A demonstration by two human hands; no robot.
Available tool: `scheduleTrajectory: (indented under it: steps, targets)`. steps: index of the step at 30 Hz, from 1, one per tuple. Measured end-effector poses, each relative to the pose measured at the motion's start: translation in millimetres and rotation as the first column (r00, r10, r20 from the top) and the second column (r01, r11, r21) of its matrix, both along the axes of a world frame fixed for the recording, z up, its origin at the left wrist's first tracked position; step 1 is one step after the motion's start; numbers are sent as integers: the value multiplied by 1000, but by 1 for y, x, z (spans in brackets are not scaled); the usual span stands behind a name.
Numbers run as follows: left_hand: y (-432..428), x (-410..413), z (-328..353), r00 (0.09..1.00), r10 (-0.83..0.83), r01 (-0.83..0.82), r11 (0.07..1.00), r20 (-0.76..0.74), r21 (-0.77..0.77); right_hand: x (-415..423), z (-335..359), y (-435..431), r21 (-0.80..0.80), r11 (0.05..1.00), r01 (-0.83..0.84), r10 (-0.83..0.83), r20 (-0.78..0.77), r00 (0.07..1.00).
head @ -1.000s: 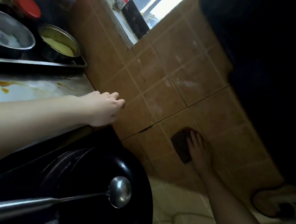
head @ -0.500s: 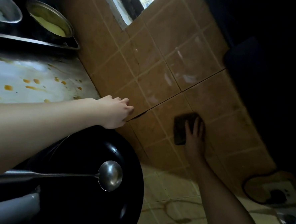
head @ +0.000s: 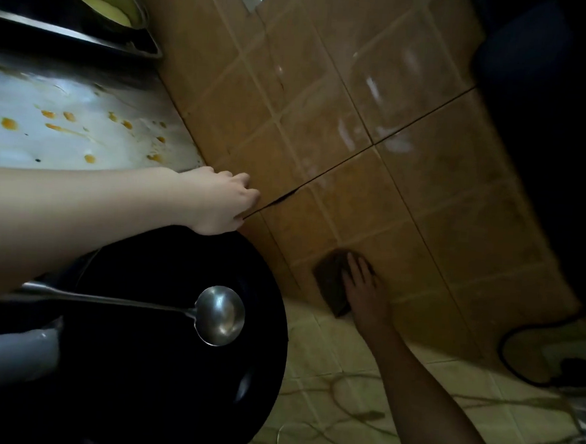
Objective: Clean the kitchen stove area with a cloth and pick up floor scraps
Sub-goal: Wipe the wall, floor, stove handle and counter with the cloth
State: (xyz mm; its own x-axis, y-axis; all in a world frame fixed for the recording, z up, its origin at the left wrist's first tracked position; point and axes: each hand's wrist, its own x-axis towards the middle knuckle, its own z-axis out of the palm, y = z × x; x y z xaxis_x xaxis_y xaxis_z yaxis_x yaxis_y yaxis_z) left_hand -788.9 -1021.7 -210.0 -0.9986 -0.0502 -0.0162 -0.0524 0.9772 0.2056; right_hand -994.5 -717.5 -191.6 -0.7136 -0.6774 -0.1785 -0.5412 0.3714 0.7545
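Fingers (head: pixel 354 265) of the right hand (head: pixel 366 291): straight and spread, laid flat over a dark cloth (head: pixel 329 280) and pressing it against the brown tiled wall (head: pixel 406 201). Nothing is gripped; the palm and fingers only bear on the cloth.

Cloth: dark, roughly rectangular, flat on the wall's lowest row of brown tiles, just above the pale tiled floor (head: pixel 339 389). Its right part is covered by the hand.

Fingers (head: pixel 241 179) of the left hand (head: pixel 214 203): curled downward at the far corner of the bench (head: pixel 63 142), where the bench meets the wall. Whether they clasp the bench's edge or merely rest there cannot be told. The forearm lies across the view from the left.

Bench: pale, glossy surface, spotted and streaked with orange splashes.

Wall: glazed brown tiles with pale smears in several places; a dark joint line runs slantwise across it, with a short crack (head: pixel 284 197) just beside the left hand's knuckles.

Pan (head: pixel 186 380): large, black, round, below the left forearm in the view.

Ladle (head: pixel 220 315): steel, bowl facing up, lying across the pan with its handle running off to the left.

Metal bowl (head: pixel 106 2): top left, holding something yellow, set on a dark tray-like surface.

Cable (head: pixel 514 341): black, looped on the floor at the far right, leading to a plug at a pale socket block (head: pixel 574 367).
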Motion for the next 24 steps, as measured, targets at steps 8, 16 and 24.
scheduleTrajectory:
  steps: [8, 16, 24]
  targets:
    - [7, -12, -2, 999, 32, -31, 999, -41, 23, -11, 40, -52, -636, 771, -44, -88, -175, 981]
    - [5, -1, -10, 999, 29, -30, 999, -42, -25, -15, -38, -99, -234, 970, -67, 41, -113, 993]
    - [12, 9, -31, 999, 14, -13, 999, -48, 29, -19, -82, -59, 192, 976, -103, 103, 14, 995]
